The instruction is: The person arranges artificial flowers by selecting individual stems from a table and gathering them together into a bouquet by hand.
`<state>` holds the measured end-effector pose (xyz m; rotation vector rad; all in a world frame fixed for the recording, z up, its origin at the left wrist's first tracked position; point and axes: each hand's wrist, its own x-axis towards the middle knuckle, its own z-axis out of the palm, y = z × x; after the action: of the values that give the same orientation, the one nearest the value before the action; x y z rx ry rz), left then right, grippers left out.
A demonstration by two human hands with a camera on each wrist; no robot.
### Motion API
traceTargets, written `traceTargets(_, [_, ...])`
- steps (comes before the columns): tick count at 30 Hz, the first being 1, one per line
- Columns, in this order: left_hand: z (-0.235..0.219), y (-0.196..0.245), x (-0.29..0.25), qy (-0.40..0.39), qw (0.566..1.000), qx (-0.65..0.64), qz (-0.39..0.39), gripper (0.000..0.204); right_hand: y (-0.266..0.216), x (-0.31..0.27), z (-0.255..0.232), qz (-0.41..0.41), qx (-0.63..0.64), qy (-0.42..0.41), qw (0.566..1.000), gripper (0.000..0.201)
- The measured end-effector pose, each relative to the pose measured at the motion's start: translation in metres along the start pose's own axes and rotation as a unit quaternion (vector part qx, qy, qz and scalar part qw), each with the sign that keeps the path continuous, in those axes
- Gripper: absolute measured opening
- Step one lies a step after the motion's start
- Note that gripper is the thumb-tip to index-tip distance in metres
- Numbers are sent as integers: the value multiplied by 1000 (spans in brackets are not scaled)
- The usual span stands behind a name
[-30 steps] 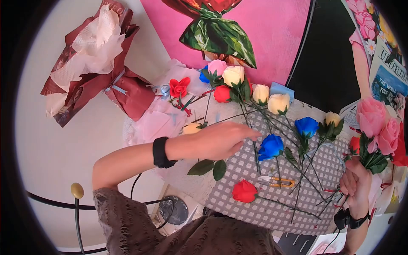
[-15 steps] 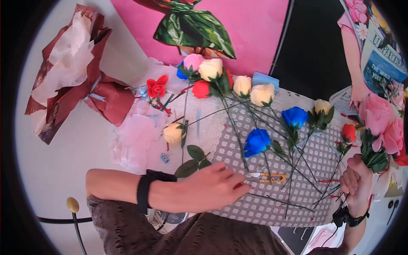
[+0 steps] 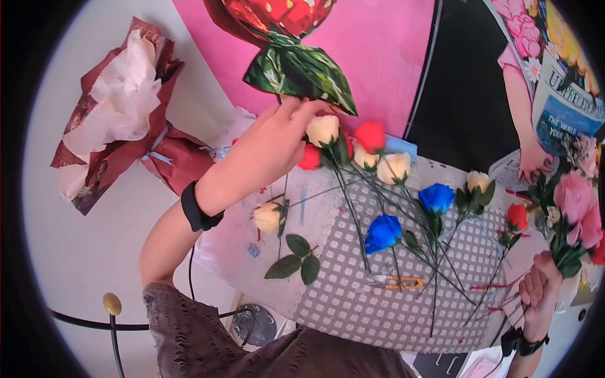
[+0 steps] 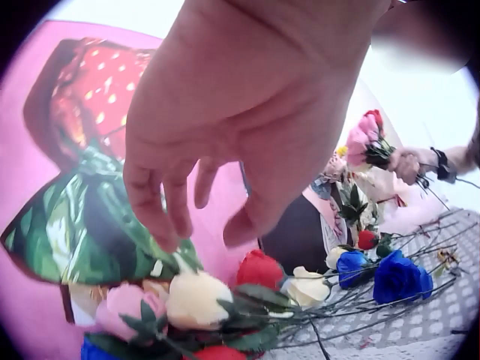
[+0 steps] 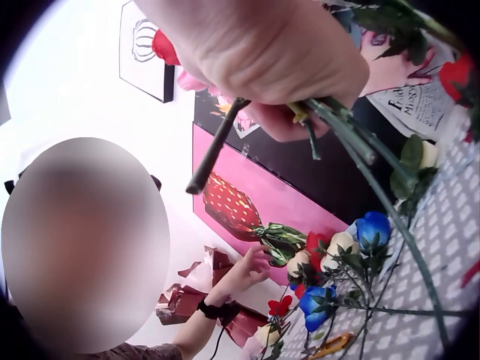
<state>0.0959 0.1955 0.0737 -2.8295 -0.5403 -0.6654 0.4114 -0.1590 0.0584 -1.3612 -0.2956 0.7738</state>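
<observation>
In the head view my left hand (image 3: 268, 148) hovers over the rose heads at the back of the table. Its fingers are bent loosely with nothing between them, above a cream rose (image 4: 196, 300) and a pink rose (image 4: 129, 309) in the left wrist view. A red rose (image 3: 370, 137) lies just right of that hand, among cream roses (image 3: 394, 167). At the far right my right hand (image 3: 539, 290) grips the stems of an upright bunch with pink roses (image 3: 575, 198). Cut stem ends (image 5: 214, 154) stick out below the right fist (image 5: 277, 60).
Blue roses (image 3: 383, 233) and crossing stems lie on the checked mat (image 3: 353, 315), beside orange-handled snips (image 3: 403, 282). A dark red wrapped bouquet (image 3: 179, 154) is at the left. A cream rose (image 3: 267, 218) and leaves (image 3: 309, 269) lie left of the mat.
The red rose from the mat's front now lies at the back among the other heads. My left hand has gone from the mat up to the back and let go of it. My right hand keeps its grip.
</observation>
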Motion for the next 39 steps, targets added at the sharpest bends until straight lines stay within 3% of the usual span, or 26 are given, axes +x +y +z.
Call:
traceTargets(1, [3,-8,-6,-70,981,-116,-135,38,1,0,-8,0,0,-18,1000,18])
traceTargets(2, [12,-17,-12,-68,982,-109,-135,38,0,-1,-6,2,-6,3,1000,20])
traceTargets(4, [34,-29,-25,-216,961,-85,-153,46,-1,4,1,4,-6,15,1000,23])
traceTargets(7, [51,-17,-25,-152,977,-81,-123,47,-3,10,22,14,-24,35,999,25])
traceTargets(9, [62,-15,-24,-167,980,-41,-104,53,3,17,30,31,-26,-1,999,23])
traceTargets(11, [66,-8,-19,-213,962,-113,-128,61,7,21,38,52,-30,-16,998,16])
traceTargets(12, [64,-5,-15,-241,951,-137,-138,71,9,22,42,60,-33,-30,997,15])
traceTargets(15, [47,9,-4,-215,958,-164,-95,73,10,22,52,71,-44,-29,996,17])
traceTargets(16, [31,17,8,-275,939,-164,-124,77,11,23,51,77,-44,-37,995,18])
traceTargets(17, [36,15,10,-275,939,-164,-123,77,12,24,51,82,-45,-47,994,18])
traceTargets(19, [44,10,11,-85,979,-185,20,71,11,25,49,86,-47,-46,994,18])
traceTargets(23, [43,3,21,-98,985,-140,-21,58,10,23,45,77,-26,-48,996,15])
traceTargets(25, [52,7,27,-35,982,-170,73,48,8,22,48,71,-32,-47,996,15])
traceTargets(26, [56,13,29,-36,974,-148,166,34,8,21,49,67,-38,-48,996,15])
traceTargets(27, [59,17,26,-36,974,-150,168,34,8,21,51,67,-38,-45,996,15])
traceTargets(29, [68,26,19,-110,951,-109,267,29,8,22,53,76,-27,-59,995,16])
traceTargets(31, [62,27,20,-145,947,-116,262,24,8,19,55,81,-37,-52,995,20])
traceTargets(33, [53,26,26,-286,940,-9,186,24,9,15,52,97,-45,-62,992,24])
traceTargets(35, [57,25,29,-299,942,-10,150,20,10,15,49,94,-46,-53,993,24])
traceTargets(37, [69,27,31,-110,965,3,237,22,10,16,48,91,-49,-45,994,25])
traceTargets(39, [80,37,28,-105,959,-15,263,25,9,16,50,86,-43,-56,994,25])
